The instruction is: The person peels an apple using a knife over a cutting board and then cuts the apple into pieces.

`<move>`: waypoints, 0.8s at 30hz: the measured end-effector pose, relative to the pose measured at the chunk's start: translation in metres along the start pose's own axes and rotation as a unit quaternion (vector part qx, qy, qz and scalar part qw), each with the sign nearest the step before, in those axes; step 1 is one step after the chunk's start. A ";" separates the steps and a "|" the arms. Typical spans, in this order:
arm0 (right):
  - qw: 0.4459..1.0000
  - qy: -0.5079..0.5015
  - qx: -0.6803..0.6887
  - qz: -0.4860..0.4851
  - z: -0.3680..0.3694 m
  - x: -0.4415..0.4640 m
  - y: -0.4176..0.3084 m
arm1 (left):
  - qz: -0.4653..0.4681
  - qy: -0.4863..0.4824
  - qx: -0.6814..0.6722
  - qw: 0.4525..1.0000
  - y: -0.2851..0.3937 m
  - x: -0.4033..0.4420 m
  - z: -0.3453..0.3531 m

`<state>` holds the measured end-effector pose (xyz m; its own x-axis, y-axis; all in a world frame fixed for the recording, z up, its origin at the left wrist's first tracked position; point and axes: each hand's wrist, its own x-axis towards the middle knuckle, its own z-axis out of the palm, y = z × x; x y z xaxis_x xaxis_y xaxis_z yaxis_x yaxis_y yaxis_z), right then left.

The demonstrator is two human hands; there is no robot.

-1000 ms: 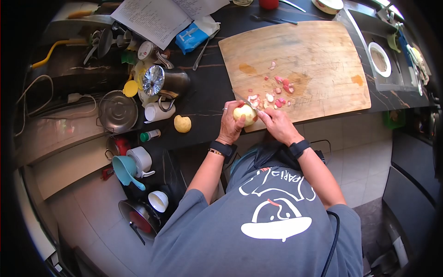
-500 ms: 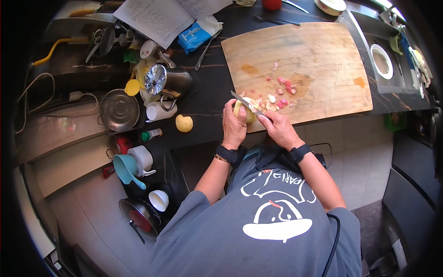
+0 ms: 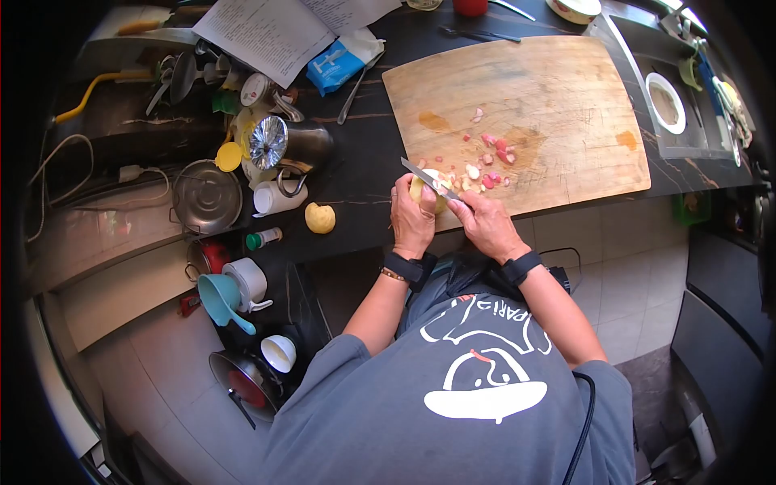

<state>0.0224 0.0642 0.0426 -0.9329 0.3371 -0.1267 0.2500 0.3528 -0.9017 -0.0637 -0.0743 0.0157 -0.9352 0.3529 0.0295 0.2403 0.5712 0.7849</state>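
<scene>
My left hand (image 3: 412, 217) is wrapped round a pale, peeled round fruit or vegetable (image 3: 417, 191) at the near left corner of the wooden cutting board (image 3: 550, 89). In my right hand (image 3: 487, 223) is a knife (image 3: 422, 175), its blade lying across the top of the pale piece and pointing up and left. Red and whitish scraps (image 3: 488, 158) lie scattered on the board, just beyond my right hand. Another yellowish round piece (image 3: 320, 217) rests on the dark counter to the left. Fingers hide part of the held piece.
A metal pot (image 3: 303, 147), a white cup (image 3: 279, 196) and a green-capped jar (image 3: 263, 238) stand left. Behind are printed sheets (image 3: 267, 36), a blue packet (image 3: 339, 65) and dark cutlery (image 3: 479, 34). At the right is a sink (image 3: 697, 121) holding a white-rimmed bowl (image 3: 667, 103).
Compared with a second ago, my left hand and the pale piece have turned, and the knife blade now shows across its top. The scraps look nearly the same.
</scene>
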 end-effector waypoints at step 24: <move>0.994 -0.025 0.048 0.097 0.002 0.013 0.020 | 0.050 -0.007 0.033 0.998 0.002 -0.001 -0.006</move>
<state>0.0149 0.0737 0.0221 -0.8820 0.3455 -0.3205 0.4030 0.2004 -0.8930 -0.0636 -0.0780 0.0215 -0.9023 0.4201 0.0966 0.3488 0.5799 0.7363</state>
